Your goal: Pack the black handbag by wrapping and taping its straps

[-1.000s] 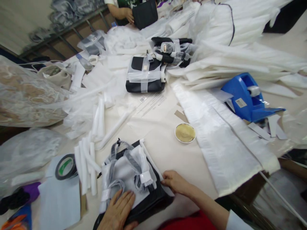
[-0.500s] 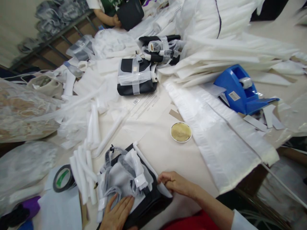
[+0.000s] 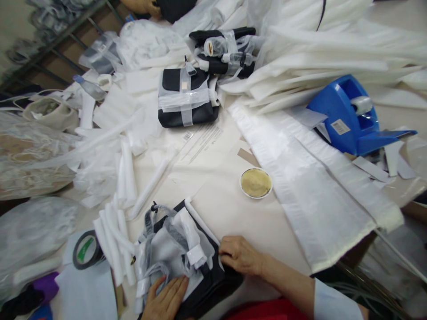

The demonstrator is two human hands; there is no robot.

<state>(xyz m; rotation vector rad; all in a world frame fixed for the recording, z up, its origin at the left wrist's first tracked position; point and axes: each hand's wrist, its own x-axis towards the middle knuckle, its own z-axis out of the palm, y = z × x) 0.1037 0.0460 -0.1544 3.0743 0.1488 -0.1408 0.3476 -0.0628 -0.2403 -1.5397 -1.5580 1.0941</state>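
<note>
A black bag point(image 3: 213, 278) wrapped in white and grey padding lies at the near table edge. My left hand point(image 3: 165, 298) lies flat on its white wrapping, fingers stretched out. My right hand point(image 3: 240, 254) rests at the bag's right edge with its fingers curled onto the black side and a white foam strip point(image 3: 200, 221) there. Whether it grips anything I cannot make out.
A small round dish point(image 3: 255, 183) of yellowish stuff sits mid-table. A blue tape dispenser point(image 3: 350, 118) stands at right, white sheets point(image 3: 316, 186) beside it. Foam rolls point(image 3: 113, 240) and a tape roll point(image 3: 85, 249) lie left. Wrapped black bags point(image 3: 187, 95) sit farther back; another person's hand point(image 3: 143, 6) at top.
The view has shifted slightly; my left hand slid a little lower on the wrapping, and my right hand's fingers tucked further against the bag's edge.
</note>
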